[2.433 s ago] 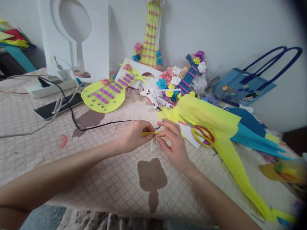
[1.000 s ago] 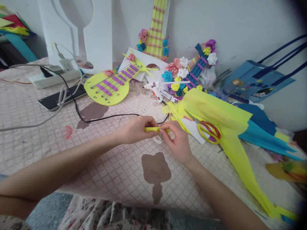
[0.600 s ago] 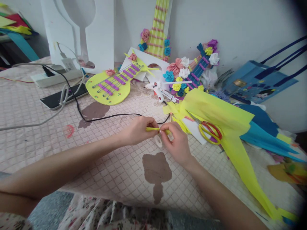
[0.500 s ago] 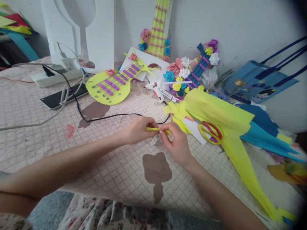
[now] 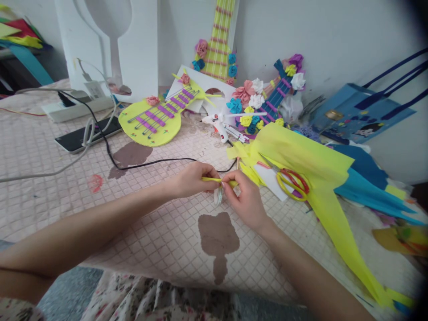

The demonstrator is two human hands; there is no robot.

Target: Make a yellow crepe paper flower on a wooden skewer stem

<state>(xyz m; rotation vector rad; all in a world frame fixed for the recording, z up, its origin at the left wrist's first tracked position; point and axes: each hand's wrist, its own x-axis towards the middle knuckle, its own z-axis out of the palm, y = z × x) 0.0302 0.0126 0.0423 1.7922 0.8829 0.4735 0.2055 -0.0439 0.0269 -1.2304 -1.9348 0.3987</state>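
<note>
Between my two hands is a thin yellow paper strip [image 5: 210, 179], held level above the table. My left hand [image 5: 195, 179] is closed, pinching the strip's left part. From the other side, the thumb and finger of my right hand [image 5: 245, 196] pinch it, and the fingertips of both hands nearly meet. A small, pale, translucent loop [image 5: 218, 196] hangs just below the fingertips; what it is I cannot make out. Scissors with red and yellow handles [image 5: 292, 185] lie right of my right hand on a large yellow paper sheet [image 5: 304, 149].
A white glue gun [image 5: 219, 127] lies beyond my hands, its black cord [image 5: 160, 160] running left. A yellow paper guitar [image 5: 150, 129], a phone [image 5: 87, 136] and a power strip [image 5: 76, 109] are at the left. Flowered paper guitars and a blue bag [image 5: 361, 111] stand at the back.
The pale loop under the fingertips has swung from slanting left to hanging nearly straight down. Both hands keep their pinch on the yellow strip, almost in the same place.
</note>
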